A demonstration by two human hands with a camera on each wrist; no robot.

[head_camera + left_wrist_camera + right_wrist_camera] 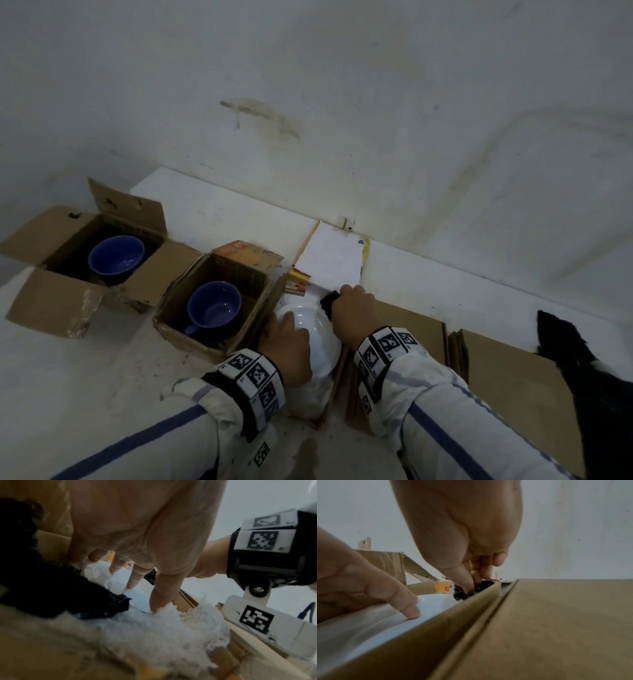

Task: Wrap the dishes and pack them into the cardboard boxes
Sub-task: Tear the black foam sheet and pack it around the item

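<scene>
Left hand [289, 346] lay flat, fingers straight, pressing the white plate [317, 334] inside a cardboard box [436, 622] on the tabletop [102, 370]. Right hand [351, 308] reached down, its grip pinching black mesh wrap [329, 302] at the plate's far rim.

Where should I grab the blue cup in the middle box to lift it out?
Probably by the handle of the blue cup. It sticks out toward the near-left corner of its cardboard box, and the cup sits upright with the box's flaps open, so reach straight down from above and curl your fingers round it.
</scene>
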